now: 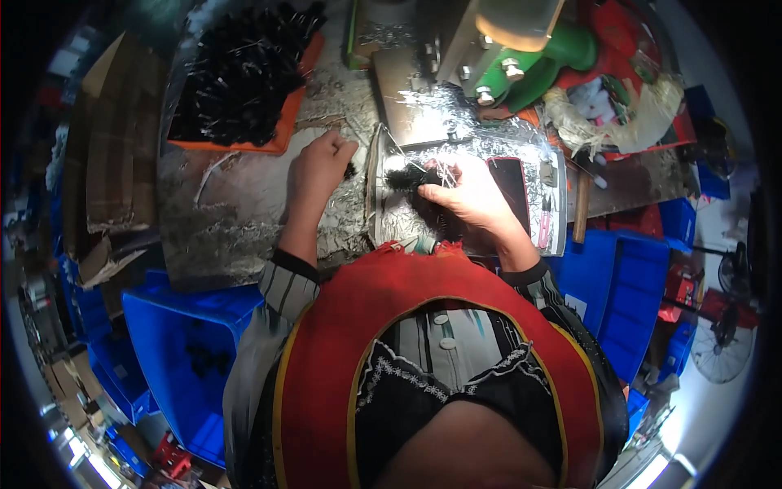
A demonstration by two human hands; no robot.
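Note:
My right hand (471,196) is closed, thumb and fingers pinching several thin wire stems beside a dark, bristly tuft (405,178); together they look like small wire brushes. It is over the bright metal plate (391,218) in front of me. To its left, my left hand (324,158) is curled shut above the worn bench top. A bit of dark bristle shows at its right side, but what lies inside the fingers is hidden. Beyond my left hand, an orange bin (281,140) is heaped with black wire-stemmed brushes (244,81).
A green machine (570,50) with bolts stands at the back right, beside a cloth-wrapped ring (652,114). A phone (510,191) and a wooden handle (582,204) lie right of my right hand. Blue bins (183,350) flank me, and cardboard (122,147) stands left.

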